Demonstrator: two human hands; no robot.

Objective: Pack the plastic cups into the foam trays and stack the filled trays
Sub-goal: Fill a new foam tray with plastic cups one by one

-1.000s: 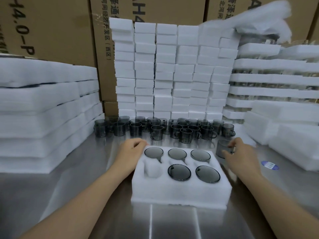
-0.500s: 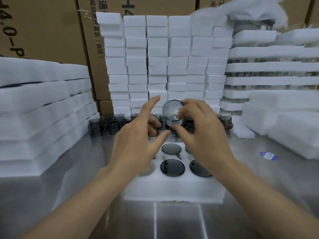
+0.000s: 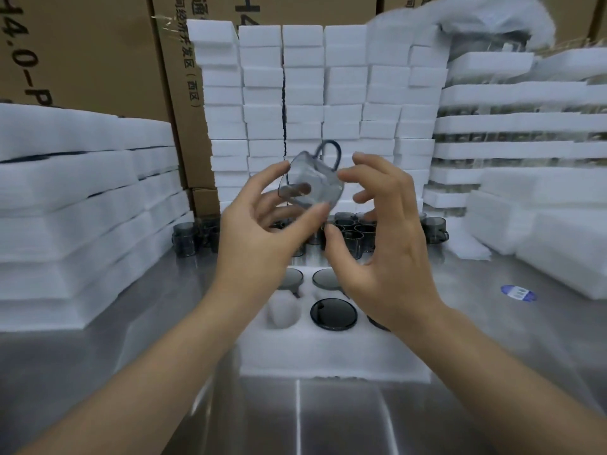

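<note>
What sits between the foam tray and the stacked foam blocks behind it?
A cluster of loose grey cups stands there on the steel table, between the foam tray and the foam blocks. It is partly hidden behind the left hand, right hand and raised cup. Head view.

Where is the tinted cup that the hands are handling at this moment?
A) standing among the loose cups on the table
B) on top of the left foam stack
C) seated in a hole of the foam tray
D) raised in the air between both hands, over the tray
D: the cup is tilted in the air, handle up, pinched by the left hand, with the right hand close at its other side, above the foam tray.
</note>
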